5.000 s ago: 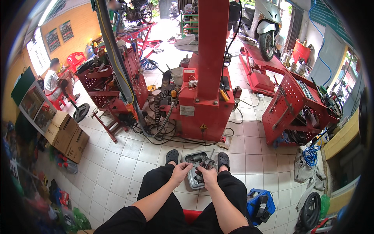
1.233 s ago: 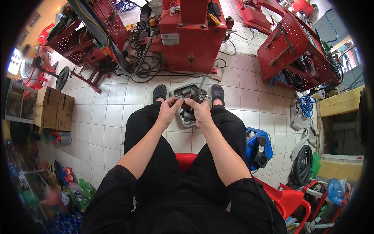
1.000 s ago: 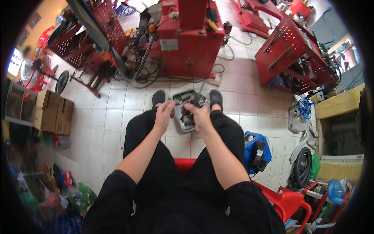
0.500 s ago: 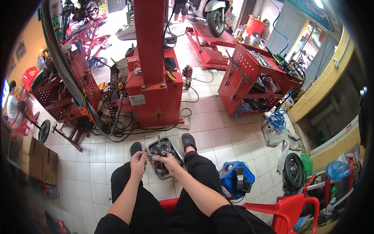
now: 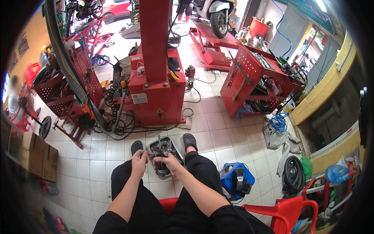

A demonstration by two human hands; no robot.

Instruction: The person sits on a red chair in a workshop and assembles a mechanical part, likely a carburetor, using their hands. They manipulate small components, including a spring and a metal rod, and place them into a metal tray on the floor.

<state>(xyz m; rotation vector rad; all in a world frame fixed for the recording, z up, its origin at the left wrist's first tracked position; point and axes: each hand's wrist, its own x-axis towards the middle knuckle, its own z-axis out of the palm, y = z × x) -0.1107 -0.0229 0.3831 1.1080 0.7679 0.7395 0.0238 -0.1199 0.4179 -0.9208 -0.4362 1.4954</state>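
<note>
My left hand (image 5: 139,162) hangs between my knees, its thumb and fingers pinched together; anything between the fingertips is too small to make out. Just to its right is my right hand (image 5: 170,163), fingers curled, over a grey tray (image 5: 177,151) on the floor. Greasy metal parts (image 5: 166,148) lie in the tray, with a thin rod (image 5: 159,142) sticking up among them. A dark cylindrical part (image 5: 161,167) shows under the right fingers. Whether those fingers grip it or something smaller is hidden. The two hands are slightly apart.
Ahead stands a red lift post (image 5: 153,43) with cables around its base. Right of it is a red tool cart (image 5: 249,82). A blue container (image 5: 236,179) sits beside my right leg, near a red plastic chair (image 5: 286,214). Cardboard boxes (image 5: 39,158) stand at left.
My fingertips, almost meeting before, have drawn a little apart. The dark cylindrical part now shows below the right fingers. The view has shifted slightly.
</note>
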